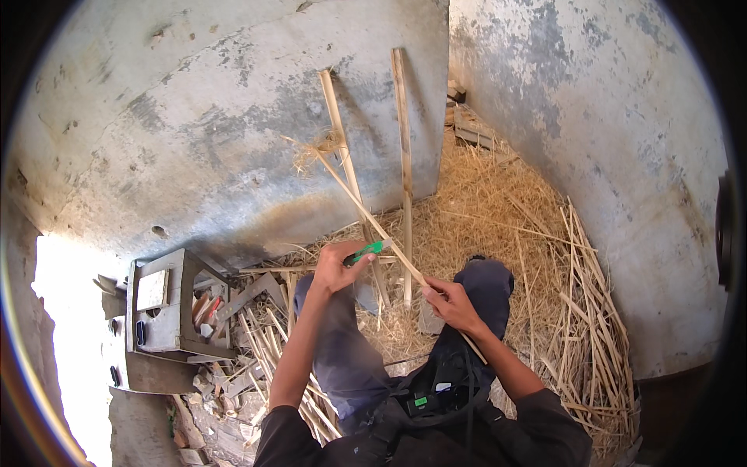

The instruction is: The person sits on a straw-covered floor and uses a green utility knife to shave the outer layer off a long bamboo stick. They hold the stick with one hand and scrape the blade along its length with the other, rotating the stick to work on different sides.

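Observation:
My right hand (450, 302) grips a long thin bamboo strip (366, 210) that slants up and left toward the wall, with frayed fibres (315, 152) at its far end. My left hand (336, 265) holds a green-handled knife (368, 251) against the strip, just above the right hand. Both hands work over my knees in dark trousers. Two more bamboo slats (403, 163) lean upright on the grey wall behind.
Straw and shavings cover the ground ahead (482, 202). A heap of split bamboo strips (591, 311) lies at the right by the wall. A grey wooden stool-like box (167, 311) with scraps and tools sits at the left, with more strips beside it (268, 342).

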Tool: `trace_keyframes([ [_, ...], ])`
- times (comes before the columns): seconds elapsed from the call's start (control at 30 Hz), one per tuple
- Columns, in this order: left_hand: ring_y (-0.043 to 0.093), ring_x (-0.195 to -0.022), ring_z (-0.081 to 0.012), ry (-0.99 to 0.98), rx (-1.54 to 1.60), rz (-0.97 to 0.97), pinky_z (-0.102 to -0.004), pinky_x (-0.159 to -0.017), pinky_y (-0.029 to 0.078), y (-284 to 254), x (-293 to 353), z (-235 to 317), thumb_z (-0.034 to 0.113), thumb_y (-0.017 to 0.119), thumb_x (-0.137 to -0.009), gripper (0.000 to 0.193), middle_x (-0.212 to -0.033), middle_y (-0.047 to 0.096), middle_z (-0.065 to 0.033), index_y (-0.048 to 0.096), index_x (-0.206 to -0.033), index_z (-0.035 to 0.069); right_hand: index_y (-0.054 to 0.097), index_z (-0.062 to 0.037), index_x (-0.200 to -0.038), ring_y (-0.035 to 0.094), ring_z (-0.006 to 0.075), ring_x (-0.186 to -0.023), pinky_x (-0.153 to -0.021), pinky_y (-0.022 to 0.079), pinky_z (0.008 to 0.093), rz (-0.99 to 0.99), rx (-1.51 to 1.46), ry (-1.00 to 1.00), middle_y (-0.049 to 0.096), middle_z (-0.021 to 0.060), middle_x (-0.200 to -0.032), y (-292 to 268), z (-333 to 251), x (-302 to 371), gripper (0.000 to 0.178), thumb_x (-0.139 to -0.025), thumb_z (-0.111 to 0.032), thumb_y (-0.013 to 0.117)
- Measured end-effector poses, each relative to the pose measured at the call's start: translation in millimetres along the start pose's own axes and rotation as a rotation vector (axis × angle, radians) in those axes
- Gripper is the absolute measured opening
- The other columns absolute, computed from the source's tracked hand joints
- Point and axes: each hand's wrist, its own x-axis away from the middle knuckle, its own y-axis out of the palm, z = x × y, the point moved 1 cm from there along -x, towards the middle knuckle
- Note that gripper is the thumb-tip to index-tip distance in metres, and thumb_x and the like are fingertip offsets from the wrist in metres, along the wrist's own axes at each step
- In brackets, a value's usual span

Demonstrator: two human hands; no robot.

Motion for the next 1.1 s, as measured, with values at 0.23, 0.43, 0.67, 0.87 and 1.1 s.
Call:
trace_keyframes([
  [0.23, 0.080, -0.087, -0.0341, -0.041, 0.062, -0.086, -0.0407, -0.078, 0.063, 18, 14, 15, 0.021, 0.087, -0.092, 0.027, -0.103, 0.082, -0.0191, 0.084, -0.113, 0.004, 0.068, 0.0029, -0.146, 0.051, 0.0040, -0.066, -0.057, 0.046, 0.0275, 0.041, -0.005, -0.028, 0.064, -0.0002, -0.082, 11, 5, -14, 0.045, -0.109, -0.024, 0.070],
  [0.43, 0.078, -0.082, -0.0341, 0.015, 0.103, -0.053, -0.0399, -0.073, 0.062, 28, 21, 24, 0.020, 0.087, -0.093, 0.028, -0.099, 0.081, -0.0188, 0.084, -0.116, 0.004, 0.066, 0.0053, -0.146, 0.049, 0.0032, -0.066, -0.057, 0.045, 0.0269, 0.070, -0.022, -0.059, 0.064, -0.0009, -0.082, 17, 1, -21, 0.047, -0.108, -0.022, 0.072],
  [0.67, 0.076, -0.074, -0.0313, 0.055, 0.064, 0.040, -0.0390, -0.068, 0.060, 34, 27, 28, 0.019, 0.087, -0.091, 0.029, -0.092, 0.079, -0.0165, 0.084, -0.116, 0.004, 0.063, 0.0046, -0.151, 0.045, 0.0019, -0.062, -0.053, 0.039, 0.0249, 0.070, -0.015, -0.078, 0.057, -0.0049, -0.080, 21, 13, -23, 0.047, -0.111, -0.020, 0.069],
  [0.87, 0.075, -0.071, -0.0300, 0.046, 0.043, 0.045, -0.0380, -0.065, 0.059, 36, 28, 29, 0.020, 0.088, -0.090, 0.031, -0.091, 0.080, -0.0155, 0.084, -0.117, 0.005, 0.065, 0.0052, -0.148, 0.049, 0.0039, -0.063, -0.055, 0.044, 0.0266, -0.009, -0.208, 0.013, 0.059, -0.0035, -0.078, 16, 12, -21, 0.048, -0.110, -0.023, 0.069],
  [1.1, 0.074, -0.068, -0.0291, 0.089, 0.049, 0.070, -0.0378, -0.063, 0.059, 39, 29, 24, 0.022, 0.088, -0.090, 0.032, -0.090, 0.080, -0.0154, 0.085, -0.118, 0.006, 0.066, 0.0038, -0.149, 0.048, 0.0039, -0.062, -0.053, 0.041, 0.0267, -0.046, -0.278, 0.041, 0.055, -0.0046, -0.077, 16, 9, -19, 0.048, -0.111, -0.026, 0.068],
])
